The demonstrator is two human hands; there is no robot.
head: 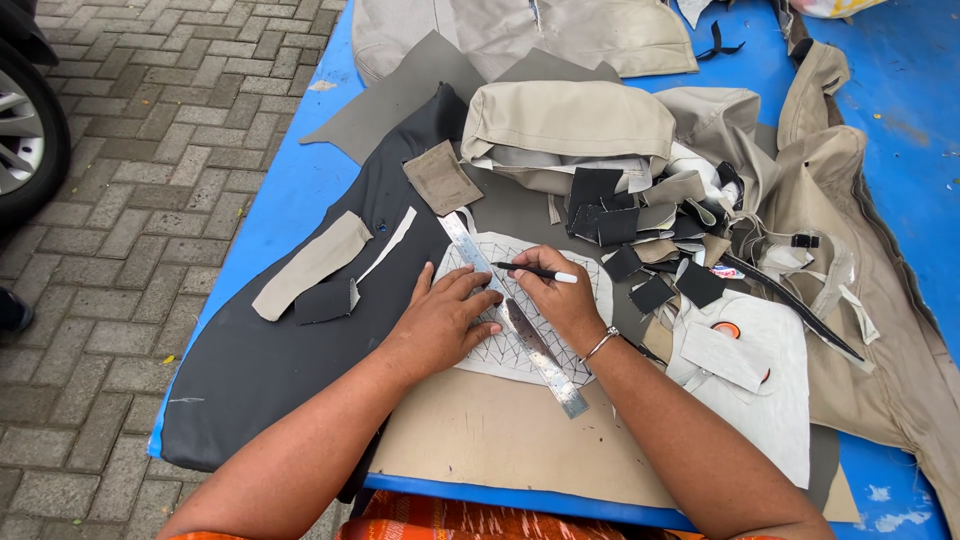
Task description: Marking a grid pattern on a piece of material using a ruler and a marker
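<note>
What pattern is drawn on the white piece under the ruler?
A grid of crossing diagonal lines forming diamonds, on the white piece, clearest in the head view.

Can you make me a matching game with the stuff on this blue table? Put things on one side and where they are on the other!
Things:
1. long shiny metal ruler
2. thin black pen with white tip
3. white patch with drawn diamond lines
4. small square tan fabric scrap

Places:
A. on the big dark grey sheet
B. in the right hand
C. under the left hand
D. beneath the ruler

Pairs: 1-C, 2-B, 3-D, 4-A
</note>
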